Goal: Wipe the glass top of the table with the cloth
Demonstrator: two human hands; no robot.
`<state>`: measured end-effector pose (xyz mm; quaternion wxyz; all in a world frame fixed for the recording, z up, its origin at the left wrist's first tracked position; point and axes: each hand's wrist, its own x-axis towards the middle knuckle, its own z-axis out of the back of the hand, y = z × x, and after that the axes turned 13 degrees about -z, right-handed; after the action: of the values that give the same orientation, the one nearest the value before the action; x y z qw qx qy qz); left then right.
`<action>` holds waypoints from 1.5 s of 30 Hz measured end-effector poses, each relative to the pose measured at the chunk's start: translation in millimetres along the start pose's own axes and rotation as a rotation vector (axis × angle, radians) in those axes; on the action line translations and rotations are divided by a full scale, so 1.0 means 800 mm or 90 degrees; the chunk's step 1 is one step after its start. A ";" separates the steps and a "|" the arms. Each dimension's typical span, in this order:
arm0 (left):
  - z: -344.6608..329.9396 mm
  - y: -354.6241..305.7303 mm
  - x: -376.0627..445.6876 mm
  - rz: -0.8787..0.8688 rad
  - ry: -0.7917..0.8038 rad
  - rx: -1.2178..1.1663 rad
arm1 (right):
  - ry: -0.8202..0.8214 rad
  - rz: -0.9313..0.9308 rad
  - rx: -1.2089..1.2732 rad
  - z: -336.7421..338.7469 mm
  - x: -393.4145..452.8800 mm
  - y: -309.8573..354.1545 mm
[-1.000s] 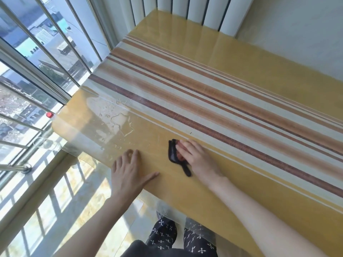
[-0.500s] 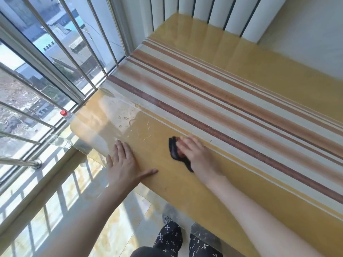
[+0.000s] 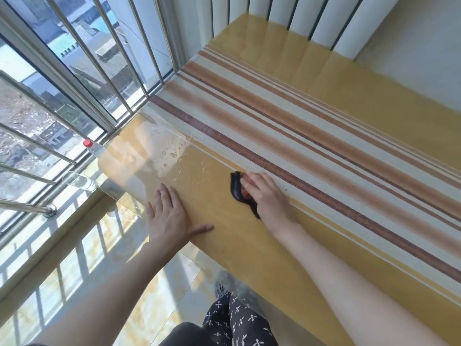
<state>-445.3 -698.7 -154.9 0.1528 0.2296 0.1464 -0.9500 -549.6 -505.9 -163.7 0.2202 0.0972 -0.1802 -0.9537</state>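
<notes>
**On the near yellow band: hand pressing dark cloth to the glass**

On the near yellow band of the glass-topped table (image 3: 249, 250), just short of the first pale stripe, lies the dark cloth (image 3: 237, 189). It is bunched into a narrow strip whose long axis runs from the far end by the stripes down toward the table's near edge, slanting slightly to the right; a thin tail (image 3: 255, 210) of it points toward the person, sticking out beside the wrist. The right hand (image 3: 264, 193) lies palm down over the cloth, fingers bent and pressing it to the glass, so only the cloth's left rim and tail show. Whether the fingers pinch the fabric or merely press on it cannot be told.

The left hand (image 3: 172, 216) rests flat and released on the glass near the table's near-left edge, 4 fingers together pointing away from the person, thumb spread out to the right. It holds nothing and sits well apart from the cloth.

Beyond the left hand, toward the table's left corner, water droplets and smears (image 3: 174, 156) glint on the glass. Past that corner, by the window bars (image 3: 104, 71), stands a clear bottle with a red cap (image 3: 87, 143), and a clear drinking glass (image 3: 79, 182) lies tilted near it. Patterned dark trousers (image 3: 237, 318) show at the bottom edge.
</notes>
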 end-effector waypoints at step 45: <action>0.098 0.168 0.101 -0.244 -0.088 0.071 | -0.216 -0.509 0.112 -0.082 -0.042 0.155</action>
<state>-496.1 -866.1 -154.9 -0.0337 0.1400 0.1235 -0.9818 -455.2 -614.4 -172.1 -0.2078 0.0197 -0.2423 -0.9475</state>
